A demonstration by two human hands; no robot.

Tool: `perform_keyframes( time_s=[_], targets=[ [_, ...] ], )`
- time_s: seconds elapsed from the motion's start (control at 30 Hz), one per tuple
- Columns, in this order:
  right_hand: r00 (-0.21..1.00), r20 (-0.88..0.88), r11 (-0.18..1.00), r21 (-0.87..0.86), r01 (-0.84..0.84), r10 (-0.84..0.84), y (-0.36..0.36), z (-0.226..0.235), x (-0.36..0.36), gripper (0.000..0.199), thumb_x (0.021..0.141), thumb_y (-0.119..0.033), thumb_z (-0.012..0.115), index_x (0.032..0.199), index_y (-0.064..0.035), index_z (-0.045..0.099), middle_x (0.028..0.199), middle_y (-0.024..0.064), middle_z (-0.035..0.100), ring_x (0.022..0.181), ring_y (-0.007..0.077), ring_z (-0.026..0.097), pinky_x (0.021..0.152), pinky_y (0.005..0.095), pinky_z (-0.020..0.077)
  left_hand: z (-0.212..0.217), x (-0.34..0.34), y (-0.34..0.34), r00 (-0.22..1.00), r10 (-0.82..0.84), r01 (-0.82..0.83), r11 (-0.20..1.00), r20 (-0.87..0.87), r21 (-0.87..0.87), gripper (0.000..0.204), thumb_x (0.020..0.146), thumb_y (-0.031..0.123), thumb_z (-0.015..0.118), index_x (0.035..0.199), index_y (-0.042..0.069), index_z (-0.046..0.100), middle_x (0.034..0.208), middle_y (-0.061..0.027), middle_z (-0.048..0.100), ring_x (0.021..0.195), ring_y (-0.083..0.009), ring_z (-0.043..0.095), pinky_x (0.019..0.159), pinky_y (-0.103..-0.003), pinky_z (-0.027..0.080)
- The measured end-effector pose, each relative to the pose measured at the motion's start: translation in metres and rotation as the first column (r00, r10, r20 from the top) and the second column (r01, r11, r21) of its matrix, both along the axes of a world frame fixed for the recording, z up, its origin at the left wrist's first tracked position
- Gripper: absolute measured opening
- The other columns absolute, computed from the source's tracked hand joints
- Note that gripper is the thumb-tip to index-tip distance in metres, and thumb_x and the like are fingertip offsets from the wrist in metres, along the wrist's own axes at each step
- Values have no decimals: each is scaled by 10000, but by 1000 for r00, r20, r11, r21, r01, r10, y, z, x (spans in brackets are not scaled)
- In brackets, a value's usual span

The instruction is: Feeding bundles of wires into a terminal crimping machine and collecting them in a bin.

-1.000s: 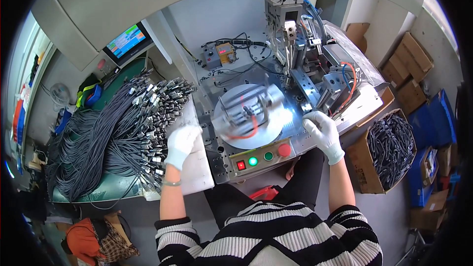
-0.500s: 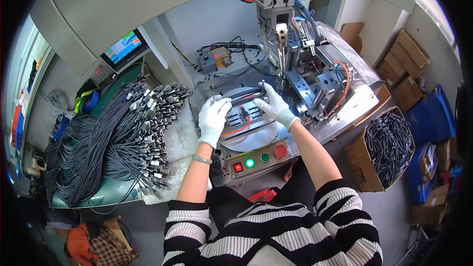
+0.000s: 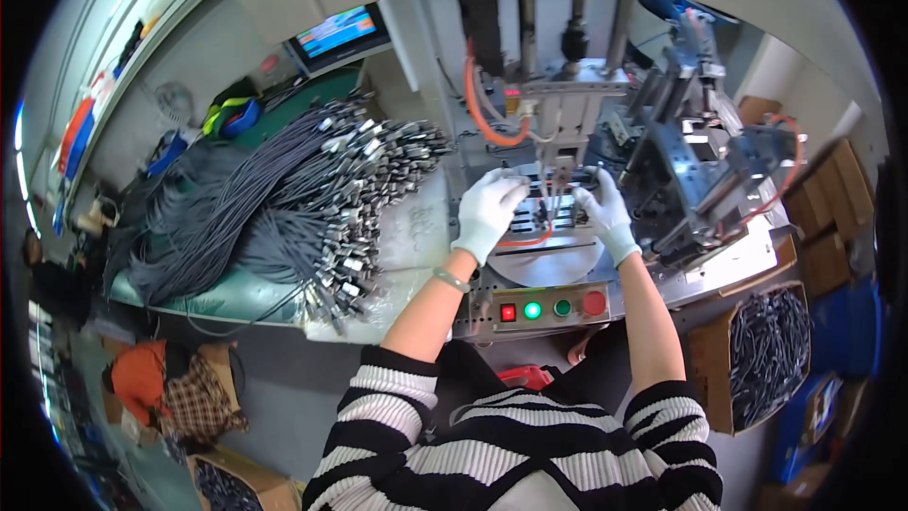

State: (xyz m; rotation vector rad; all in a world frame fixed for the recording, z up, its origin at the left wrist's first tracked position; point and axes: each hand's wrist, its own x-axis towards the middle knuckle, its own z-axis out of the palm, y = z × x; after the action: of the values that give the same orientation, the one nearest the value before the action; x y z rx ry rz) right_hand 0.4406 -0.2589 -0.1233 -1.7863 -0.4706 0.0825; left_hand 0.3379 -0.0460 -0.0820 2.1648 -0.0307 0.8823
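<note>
Fixture plate under both gloved hands

Fixture plate (image 3: pixel 553 218) sits on the round grey turntable (image 3: pixel 549 265), below the machine's press head (image 3: pixel 558 99). Both hands have closed in from the turntable's edges a second ago. The left hand (image 3: pixel 487 213) now rests curled on the plate's left end; the right hand (image 3: pixel 605 213) is bent over its right end. Whether either grips anything, I cannot tell. A button panel (image 3: pixel 549 308) fronts the bench; grey cable bundles (image 3: pixel 284 208) lie left, a cardboard box of cables (image 3: pixel 766 355) right.

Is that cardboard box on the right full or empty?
Nearly full: the cardboard box is open-topped, and a heap of dark cables fills it almost to the rim.
</note>
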Motion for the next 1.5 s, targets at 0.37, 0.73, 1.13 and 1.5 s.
perform_keyframes(
  time_s=[0.37,0.73,1.13,1.5],
  targets=[
    [994,106,981,-195,-19,40,34,54,-107,292,879,-307,623,1017,-50,611,905,90,660,751,237,612,719,341,487,55,-76,11,987,111,-108,994,112,-35,181,789,78,690,963,103,736,1139,-77,630,922,-214,609,807,-318,495],
    [626,450,734,-603,-313,637,235,93,-174,178,836,-241,569,885,-72,595,799,123,648,657,313,634,610,419,517,77,-185,62,884,404,-420,907,234,21,244,845,74,556,1050,43,684,1154,-124,616,1033,-270,585,931,-361,458],
    [829,547,892,-426,153,119,-21,54,-64,140,835,-230,607,870,-105,660,809,50,645,709,280,608,644,353,467,39,-105,60,957,179,32,713,-227,700,211,881,236,548,1010,145,688,951,-30,659,845,-256,592,765,-391,473],
    [976,213,812,-563,155,-39,-22,46,-14,378,909,-430,515,910,-77,651,840,76,663,761,292,617,690,387,465,-7,-45,71,977,54,79,807,-207,585,227,851,255,539,974,165,707,968,5,698,828,-247,631,715,-369,478]
  ],
)
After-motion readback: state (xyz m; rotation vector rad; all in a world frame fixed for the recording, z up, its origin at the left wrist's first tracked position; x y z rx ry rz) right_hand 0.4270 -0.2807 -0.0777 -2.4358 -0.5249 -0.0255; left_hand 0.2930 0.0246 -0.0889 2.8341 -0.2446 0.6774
